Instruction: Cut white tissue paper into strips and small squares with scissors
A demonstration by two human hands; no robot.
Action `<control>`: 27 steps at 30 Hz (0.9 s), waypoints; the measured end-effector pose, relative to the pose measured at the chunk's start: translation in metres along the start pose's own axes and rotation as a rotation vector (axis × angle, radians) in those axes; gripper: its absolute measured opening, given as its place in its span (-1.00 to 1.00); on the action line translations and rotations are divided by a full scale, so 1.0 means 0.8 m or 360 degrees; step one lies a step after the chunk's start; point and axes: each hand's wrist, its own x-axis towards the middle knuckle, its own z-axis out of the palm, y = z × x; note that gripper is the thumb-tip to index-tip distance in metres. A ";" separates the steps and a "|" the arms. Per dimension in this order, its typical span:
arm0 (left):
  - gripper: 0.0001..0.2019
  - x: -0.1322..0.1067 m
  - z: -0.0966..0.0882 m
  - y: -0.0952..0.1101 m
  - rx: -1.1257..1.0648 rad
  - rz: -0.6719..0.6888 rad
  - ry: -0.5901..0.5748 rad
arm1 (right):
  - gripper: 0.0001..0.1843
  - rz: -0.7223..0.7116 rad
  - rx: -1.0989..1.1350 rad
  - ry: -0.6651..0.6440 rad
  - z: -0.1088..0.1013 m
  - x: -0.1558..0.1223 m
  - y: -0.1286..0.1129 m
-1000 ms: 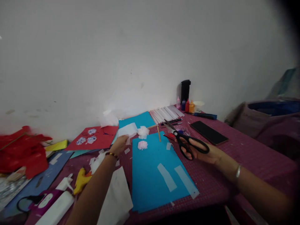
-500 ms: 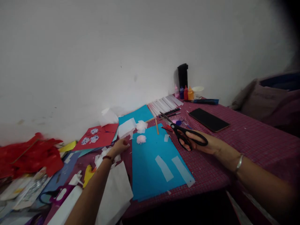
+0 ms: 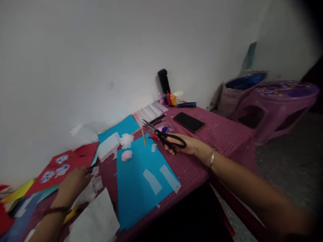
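Note:
My right hand (image 3: 181, 144) grips black-handled scissors (image 3: 159, 132) by their loops, above the right edge of a blue paper sheet (image 3: 136, 188). The blades point to the far left and stand slightly apart. Two white paper strips (image 3: 152, 182) and a pale pink tissue puff (image 3: 126, 155) lie on that sheet. My left hand (image 3: 74, 185) is smeared by motion at the near corner of a red sheet (image 3: 83, 155) with blue-and-white paper flowers (image 3: 62, 170). Crumpled white scraps (image 3: 92, 188) lie beside it. Its fingers are too blurred to read.
A phone (image 3: 188, 122) lies right on the checked tablecloth (image 3: 217, 126). Several paint bottles (image 3: 173, 98), a white cup (image 3: 178, 96) and a black case (image 3: 164, 81) stand far back by white strips (image 3: 151, 112). A pink stool (image 3: 272, 107) stands beyond the table.
The view has swung right, showing the stool and floor. My left hand has moved left, away from the blue sheet to the red sheet's corner. My right hand keeps the scissors.

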 end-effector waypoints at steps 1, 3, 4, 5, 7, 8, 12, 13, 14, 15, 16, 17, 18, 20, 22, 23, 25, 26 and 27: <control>-0.93 0.001 0.008 0.020 -0.0001 0.0079 0.0021 | -0.53 -0.0022 -0.0003 0.0004 0.000 0.000 -0.002; -0.95 0.002 0.033 0.073 -0.0070 0.0281 0.0010 | -0.53 -0.0069 -0.0016 0.0030 -0.001 -0.002 -0.004; -0.91 0.001 0.049 0.103 -0.0123 0.0398 -0.0018 | -0.53 -0.0090 -0.0023 0.0050 -0.001 -0.004 -0.005; -0.89 -0.001 0.065 0.133 -0.0176 0.0497 -0.0028 | -0.53 -0.0105 -0.0027 0.0068 -0.002 -0.005 -0.005; -0.91 -0.008 0.094 0.185 -0.0269 0.0659 -0.0059 | -0.51 -0.0129 -0.0025 0.0098 -0.004 -0.008 -0.006; -0.95 -0.012 0.106 0.205 -0.0310 0.0718 -0.0078 | -0.51 -0.0142 -0.0019 0.0109 -0.004 -0.009 -0.006; -0.79 -0.021 0.134 0.244 -0.0433 0.0818 -0.0123 | -0.48 -0.0222 0.0013 0.0134 -0.005 -0.010 -0.009; -0.76 -0.020 0.138 0.246 -0.0457 0.0815 -0.0136 | -0.48 -0.0242 0.0018 0.0137 -0.004 -0.010 -0.010; -0.75 -0.017 0.140 0.247 -0.0480 0.0805 -0.0146 | -0.48 -0.0259 0.0021 0.0138 -0.003 -0.011 -0.011; -0.75 -0.012 0.142 0.247 -0.0503 0.0790 -0.0153 | -0.48 -0.0272 0.0025 0.0140 -0.003 -0.011 -0.012; -0.75 -0.006 0.143 0.245 -0.0524 0.0770 -0.0157 | -0.48 -0.0285 0.0031 0.0145 -0.002 -0.012 -0.013; -0.76 0.001 0.144 0.244 -0.0545 0.0745 -0.0157 | -0.47 -0.0298 0.0035 0.0148 -0.002 -0.013 -0.014; -0.78 0.008 0.144 0.241 -0.0567 0.0714 -0.0157 | -0.47 -0.0310 0.0043 0.0150 -0.002 -0.013 -0.014; -0.81 0.024 0.144 0.234 -0.0622 0.0635 -0.0170 | -0.47 -0.0328 0.0063 0.0148 -0.002 -0.014 -0.015; -0.83 0.036 0.142 0.224 -0.0706 0.0542 -0.0202 | -0.47 -0.0336 0.0089 0.0147 -0.002 -0.014 -0.014; -0.81 0.040 0.141 0.219 -0.0755 0.0500 -0.0222 | -0.48 -0.0338 0.0104 0.0147 -0.003 -0.013 -0.014; -0.78 0.045 0.139 0.210 -0.0848 0.0440 -0.0253 | -0.49 -0.0342 0.0131 0.0145 -0.003 -0.012 -0.013; -0.78 0.047 0.139 0.208 -0.0883 0.0426 -0.0266 | -0.50 -0.0342 0.0144 0.0144 -0.004 -0.012 -0.013; -0.78 0.049 0.139 0.207 -0.0905 0.0424 -0.0279 | -0.51 -0.0337 0.0154 0.0147 -0.004 -0.011 -0.012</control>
